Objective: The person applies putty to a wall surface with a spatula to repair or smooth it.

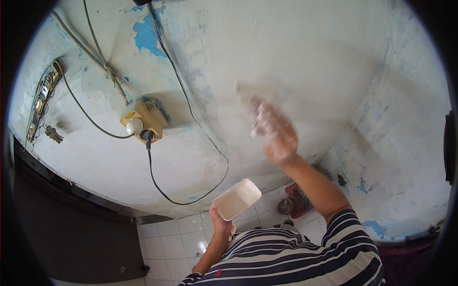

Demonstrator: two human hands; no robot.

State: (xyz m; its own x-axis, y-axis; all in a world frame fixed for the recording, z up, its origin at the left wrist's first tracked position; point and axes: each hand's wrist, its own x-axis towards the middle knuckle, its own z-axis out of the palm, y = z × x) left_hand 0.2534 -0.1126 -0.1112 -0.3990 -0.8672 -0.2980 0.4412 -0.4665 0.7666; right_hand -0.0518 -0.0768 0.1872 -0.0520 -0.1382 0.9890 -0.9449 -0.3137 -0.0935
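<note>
Low in front of me, my left hand (220, 223) grips a shallow rectangular tray (229, 191) by its near left end. The tray is pinkish white and has a smooth off-white mass (238, 199) inside. My right hand (276, 131) is raised against the pale wall (310, 62), its fingers smeared with white paste and blurred by motion. They are closed around a pale, flat-looking thing (253, 95) that meets or nears the wall; blur hides its exact kind.
A yellowish socket box (141, 121) with two plugs hangs on the left wall, trailing a black cable (191, 107). Keys (54, 134) hang from a hook rack (42, 100). A dark cabinet (71, 229) stands lower left. A red dustpan-like object (299, 202) lies on the tiled floor (183, 243).
</note>
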